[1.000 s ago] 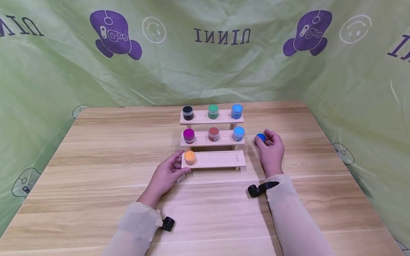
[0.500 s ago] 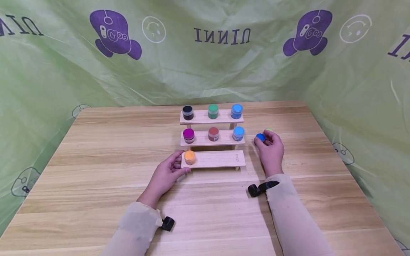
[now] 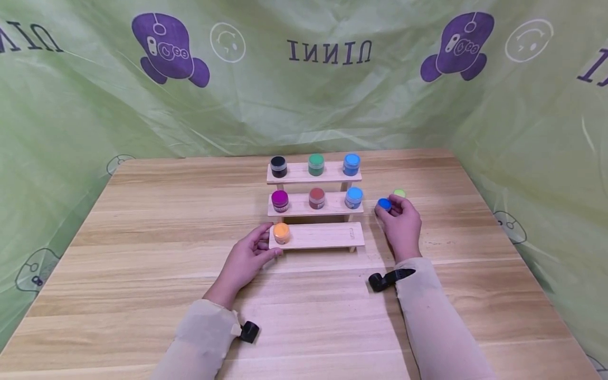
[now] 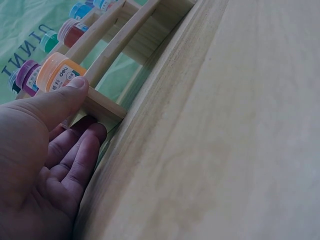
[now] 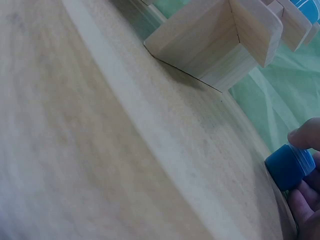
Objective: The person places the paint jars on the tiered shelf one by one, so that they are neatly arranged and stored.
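My left hand (image 3: 245, 262) grips the left end of the lowest step of a three-step wooden rack (image 3: 323, 237), thumb near its front corner. In the left wrist view the thumb (image 4: 75, 92) lies close by the orange paint jar (image 4: 56, 70) and the other fingers curl beside the step's end. Right of the rack, my right hand (image 3: 402, 227) pinches a dark blue paint jar (image 3: 384, 205) between thumb and fingers. The right wrist view shows this blue jar (image 5: 286, 167) tilted, low at the tabletop. Just behind the right hand is a light green lid (image 3: 399, 193), its lower part hidden.
On the top step stand black (image 3: 278, 167), green (image 3: 315, 165) and blue (image 3: 351, 164) jars. The middle step bears purple (image 3: 280, 201), brown-red (image 3: 316, 198) and light blue (image 3: 353, 198) ones. A green printed cloth (image 3: 328, 105) surrounds the wooden table (image 3: 142, 221).
The right hand's fingers and the dark blue jar have shifted slightly left, and the light green lid behind has come into view. My left hand has stayed put.
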A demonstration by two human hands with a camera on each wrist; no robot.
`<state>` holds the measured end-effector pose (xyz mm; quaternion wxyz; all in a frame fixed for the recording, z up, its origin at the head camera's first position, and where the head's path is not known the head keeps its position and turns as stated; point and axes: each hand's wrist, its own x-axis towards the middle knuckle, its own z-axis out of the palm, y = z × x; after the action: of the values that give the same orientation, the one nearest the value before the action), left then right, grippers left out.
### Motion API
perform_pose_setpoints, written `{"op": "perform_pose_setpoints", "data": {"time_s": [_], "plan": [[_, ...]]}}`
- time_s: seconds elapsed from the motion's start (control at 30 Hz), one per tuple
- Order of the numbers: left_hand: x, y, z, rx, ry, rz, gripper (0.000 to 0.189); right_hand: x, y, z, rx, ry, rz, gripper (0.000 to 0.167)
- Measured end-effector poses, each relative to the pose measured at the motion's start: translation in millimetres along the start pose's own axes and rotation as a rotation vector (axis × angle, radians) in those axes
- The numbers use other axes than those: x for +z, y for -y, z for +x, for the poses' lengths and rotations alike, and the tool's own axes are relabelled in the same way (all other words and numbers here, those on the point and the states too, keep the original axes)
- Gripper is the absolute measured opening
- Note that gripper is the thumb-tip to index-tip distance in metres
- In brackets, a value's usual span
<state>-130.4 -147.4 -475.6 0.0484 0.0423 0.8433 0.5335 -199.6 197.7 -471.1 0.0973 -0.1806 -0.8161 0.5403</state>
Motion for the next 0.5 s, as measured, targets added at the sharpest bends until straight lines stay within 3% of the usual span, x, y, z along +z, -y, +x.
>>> {"op": "perform_pose_setpoints", "data": {"time_s": [0.23, 0.5], "plan": [[0.6, -0.4, -0.1, 0.002, 0.005, -0.020, 0.067, -2.6, -1.1, -1.2, 0.014, 0.022, -0.091, 0.055], [0.5, 0.1, -0.7, 0.002, -0.001, -0.010, 0.068, -3.2, -1.4, 0.6, -0.019, 0.013, -0.087, 0.054]]}}
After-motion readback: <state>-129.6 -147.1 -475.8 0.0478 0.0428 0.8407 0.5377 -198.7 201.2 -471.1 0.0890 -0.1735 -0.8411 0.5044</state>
